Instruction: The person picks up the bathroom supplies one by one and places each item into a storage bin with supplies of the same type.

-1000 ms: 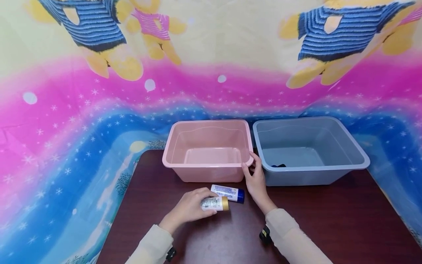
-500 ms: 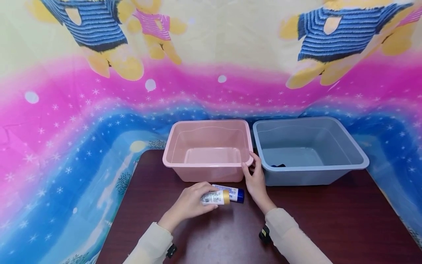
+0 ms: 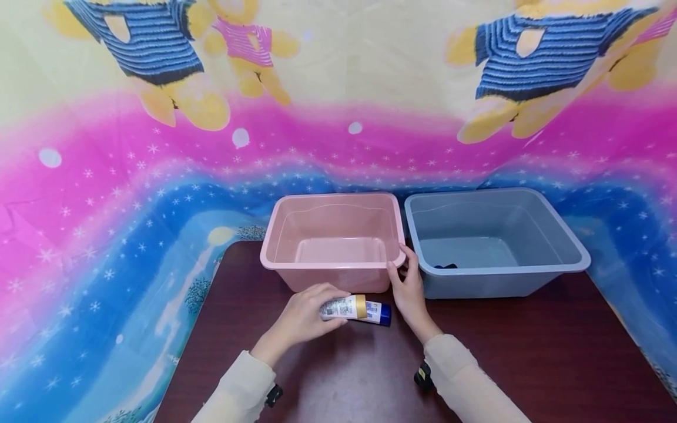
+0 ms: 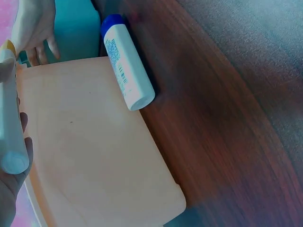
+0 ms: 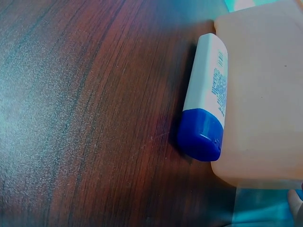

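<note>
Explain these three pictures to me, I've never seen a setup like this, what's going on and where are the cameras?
No machine here: a person works with bare hands, wearing one camera on the head and one on each wrist. The head view shows a dark wooden table with a pink tub and a blue tub side by side. The left hand holds a gold-capped tube above the table. The right hand grips the pink tub's corner. A blue-capped tube lies on the table against the pink tub, seen closely from both wrists.

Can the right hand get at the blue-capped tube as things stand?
Probably yes. The right hand grips the pink bin's corner, so it must let go first; the blue-capped tube lies just beside it on the table, only partly overlapped by the left hand's gold-capped tube.
</note>
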{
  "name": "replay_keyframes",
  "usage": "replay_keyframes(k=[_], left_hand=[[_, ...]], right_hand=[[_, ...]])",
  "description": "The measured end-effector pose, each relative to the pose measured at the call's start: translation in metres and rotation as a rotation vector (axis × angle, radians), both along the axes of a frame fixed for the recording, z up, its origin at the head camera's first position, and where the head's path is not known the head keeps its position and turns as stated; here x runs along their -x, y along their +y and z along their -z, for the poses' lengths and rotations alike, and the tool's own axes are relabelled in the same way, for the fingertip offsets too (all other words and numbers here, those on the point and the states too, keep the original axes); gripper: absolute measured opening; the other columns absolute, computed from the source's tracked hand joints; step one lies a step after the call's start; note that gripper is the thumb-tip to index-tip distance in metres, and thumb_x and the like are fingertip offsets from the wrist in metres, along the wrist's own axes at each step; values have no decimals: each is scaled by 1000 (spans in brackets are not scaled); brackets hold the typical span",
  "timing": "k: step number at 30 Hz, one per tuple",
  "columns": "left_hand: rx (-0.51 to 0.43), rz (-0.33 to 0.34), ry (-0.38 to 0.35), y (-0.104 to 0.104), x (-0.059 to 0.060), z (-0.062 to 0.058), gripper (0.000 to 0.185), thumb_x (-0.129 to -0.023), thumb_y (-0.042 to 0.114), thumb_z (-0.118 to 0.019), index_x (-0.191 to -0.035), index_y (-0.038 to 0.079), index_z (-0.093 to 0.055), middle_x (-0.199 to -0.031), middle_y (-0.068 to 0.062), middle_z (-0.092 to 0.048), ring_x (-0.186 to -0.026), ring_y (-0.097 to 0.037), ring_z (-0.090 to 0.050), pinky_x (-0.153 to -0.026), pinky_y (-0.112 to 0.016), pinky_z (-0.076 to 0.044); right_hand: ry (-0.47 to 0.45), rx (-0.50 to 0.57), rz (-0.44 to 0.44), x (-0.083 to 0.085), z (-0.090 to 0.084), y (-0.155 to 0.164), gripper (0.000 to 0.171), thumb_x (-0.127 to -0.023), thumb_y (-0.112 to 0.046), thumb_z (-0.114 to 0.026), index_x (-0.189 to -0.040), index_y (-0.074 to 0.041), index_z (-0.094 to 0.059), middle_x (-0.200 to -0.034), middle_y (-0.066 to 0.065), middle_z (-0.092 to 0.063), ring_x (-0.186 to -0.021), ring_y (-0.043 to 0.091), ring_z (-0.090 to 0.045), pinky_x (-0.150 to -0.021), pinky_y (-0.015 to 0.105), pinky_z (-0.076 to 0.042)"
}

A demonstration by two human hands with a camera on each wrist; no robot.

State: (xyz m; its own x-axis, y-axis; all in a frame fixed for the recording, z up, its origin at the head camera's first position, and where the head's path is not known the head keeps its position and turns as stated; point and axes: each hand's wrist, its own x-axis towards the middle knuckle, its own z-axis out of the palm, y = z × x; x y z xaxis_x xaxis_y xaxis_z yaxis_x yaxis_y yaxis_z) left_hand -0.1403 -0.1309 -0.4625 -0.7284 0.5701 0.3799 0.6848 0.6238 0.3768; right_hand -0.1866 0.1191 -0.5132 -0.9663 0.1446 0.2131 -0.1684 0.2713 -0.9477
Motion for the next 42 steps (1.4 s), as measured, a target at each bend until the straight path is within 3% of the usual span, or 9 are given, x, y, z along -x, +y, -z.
replay_keyframes(k=[18, 31, 42], left_hand=[[-17, -12, 2, -1, 16, -17, 51, -76, 31, -87, -122, 18, -68, -110, 4, -67, -91, -11, -60, -76, -31, -53], [-6, -26, 6, -5, 28, -19, 50, -76, 31, -87, -122, 19, -68, -108, 5, -67, -89, -10, -60, -75, -31, -53], [7, -17, 62, -9, 35, -27, 48, -76, 32, -87, -119, 19, -70, -109, 5, -68, -97, -12, -61, -80, -34, -53]], right_hand=[[9, 33, 1, 0, 0, 0, 54, -102, -26, -57, -150, -21, -32, -143, 17, -44, -124, 30, -45, -104, 56, -37], [11, 19, -4, 1, 3, -1, 53, -102, -30, -56, -149, -24, -32, -145, 22, -42, -124, 30, -46, -105, 55, -38], [0, 19, -8, 0, 2, 0, 54, -102, -33, -56, -149, -24, -31, -143, 18, -43, -125, 31, -46, -105, 55, -38]])
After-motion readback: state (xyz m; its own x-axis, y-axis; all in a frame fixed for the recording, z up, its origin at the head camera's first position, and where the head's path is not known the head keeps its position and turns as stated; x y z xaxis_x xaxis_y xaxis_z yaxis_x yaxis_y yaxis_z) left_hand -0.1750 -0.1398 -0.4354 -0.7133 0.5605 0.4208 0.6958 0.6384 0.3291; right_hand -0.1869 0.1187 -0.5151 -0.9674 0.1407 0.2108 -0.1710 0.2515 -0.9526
